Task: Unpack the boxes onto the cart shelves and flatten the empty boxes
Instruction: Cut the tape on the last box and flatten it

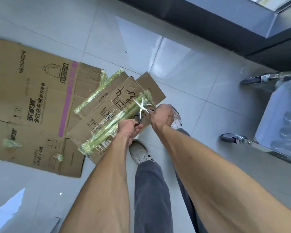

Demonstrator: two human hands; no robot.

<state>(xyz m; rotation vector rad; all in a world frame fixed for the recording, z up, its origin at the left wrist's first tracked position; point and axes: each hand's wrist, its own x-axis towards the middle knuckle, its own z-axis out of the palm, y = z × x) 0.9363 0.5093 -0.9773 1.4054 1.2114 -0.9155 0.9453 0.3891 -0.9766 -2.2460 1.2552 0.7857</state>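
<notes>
Two hands: left hand and right hand each curl round one dark handle of the scissors, blades crossed wide.
Flattened boxes: small taped box overlapping large printed box on glossy floor tiles.
Cart: steel-framed cart, right.

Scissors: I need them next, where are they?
In the head view, the scissors are at centre, blades open, held between both hands, left and right, above the smaller flattened box.

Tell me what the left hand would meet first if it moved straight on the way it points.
Probably the smaller flattened box on the floor: the left hand, gripping the scissors, points forward and down over it. Depth is unclear.
</notes>
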